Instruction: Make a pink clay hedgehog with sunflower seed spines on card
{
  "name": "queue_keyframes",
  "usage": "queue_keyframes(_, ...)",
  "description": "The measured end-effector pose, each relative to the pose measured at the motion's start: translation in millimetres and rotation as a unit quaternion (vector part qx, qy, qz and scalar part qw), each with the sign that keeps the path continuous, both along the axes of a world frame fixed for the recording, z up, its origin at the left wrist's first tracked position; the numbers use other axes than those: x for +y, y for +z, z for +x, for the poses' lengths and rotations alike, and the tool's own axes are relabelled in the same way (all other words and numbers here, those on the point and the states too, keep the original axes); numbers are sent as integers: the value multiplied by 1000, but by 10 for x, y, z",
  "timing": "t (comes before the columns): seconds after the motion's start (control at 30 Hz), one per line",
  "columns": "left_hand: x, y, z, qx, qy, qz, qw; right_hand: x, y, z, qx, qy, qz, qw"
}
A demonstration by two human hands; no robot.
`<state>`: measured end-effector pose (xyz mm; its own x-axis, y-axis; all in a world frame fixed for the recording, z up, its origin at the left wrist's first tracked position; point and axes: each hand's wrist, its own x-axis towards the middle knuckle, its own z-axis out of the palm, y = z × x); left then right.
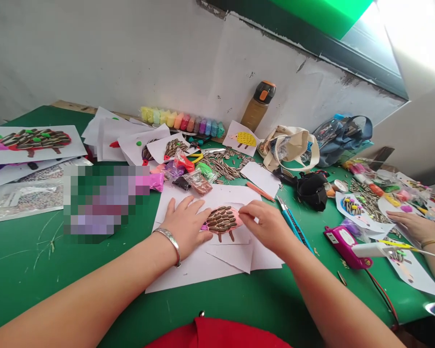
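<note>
Head view: a pink clay oval figure studded with striped sunflower seeds (223, 223) lies on a white paper sheet (203, 270), over a green tabletop (32, 285). The person's left hand (186, 227) rests just left of the figure, fingers open and spread flat. The right hand (266, 227) sits at the figure's right edge, fingers curled; any grip cannot be told. A slim blue-handled craft knife (293, 224) lies farther right of the figure. Work in hand: both hands at the seed-covered figure.

Left hand (186, 226) lies splayed flat, right hand (266, 227) curled slightly downward
</note>
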<state>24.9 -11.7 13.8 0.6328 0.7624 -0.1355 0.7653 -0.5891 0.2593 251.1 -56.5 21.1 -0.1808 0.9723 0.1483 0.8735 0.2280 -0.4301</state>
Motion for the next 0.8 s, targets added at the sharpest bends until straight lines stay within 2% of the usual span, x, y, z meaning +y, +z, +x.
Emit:
queue_keyframes(0.1, 3, 7, 1, 1, 1, 0, 1000, 297, 161, -9, -50, 16, 20, 998)
queue_keyframes(0.17, 3, 7, -3, -1, 1, 0, 1000, 552, 185, -63, -106, 0, 9, 994)
queue_keyframes(0.27, -1, 6, -14, -1, -6, 2, 1000, 906, 109, -193, -155, -9, -16, 988)
queue_keyframes(0.37, -3, 14, -19, 2, -9, 4, 1000, 1125, -10, -309, -176, -6, -25, 984)
queue_keyframes(0.6, 1, 16, -8, -4, -10, 14, 1000, 1259, -130, -344, -194, -15, -26, 981)
queue_keyframes(0.8, -7, 11, -7, -4, -10, 20, 1000, 1146, -8, -315, -176, -37, 2, 984)
